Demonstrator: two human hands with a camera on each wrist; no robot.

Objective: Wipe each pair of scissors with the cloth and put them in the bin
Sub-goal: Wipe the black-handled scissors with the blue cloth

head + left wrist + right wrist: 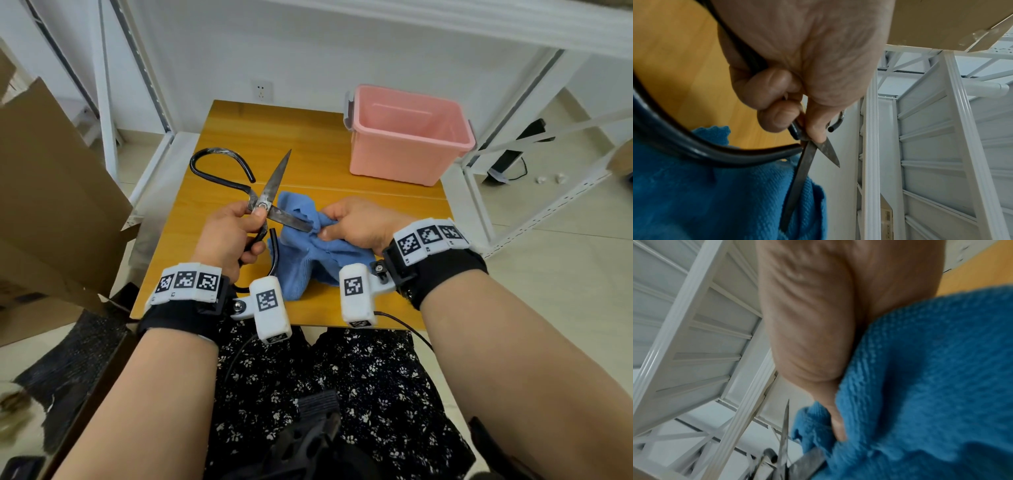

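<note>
Large metal scissors (270,192) with black loop handles are held spread wide above the wooden table (308,137). My left hand (236,233) grips them at the pivot and lower handle; the left wrist view shows the thumb and fingers pinching the scissors (807,155) near the joint. One blade points up toward the far side, the other points right into the blue cloth (318,246). My right hand (349,222) pinches the cloth (920,386) around that blade's tip. The pink bin (407,133) stands at the table's far right, nothing visible inside.
White metal shelving (137,85) frames the table on both sides and above. A brown cardboard box (51,205) leans at the left. A wall socket (262,90) sits behind the table. My lap lies below the table's near edge.
</note>
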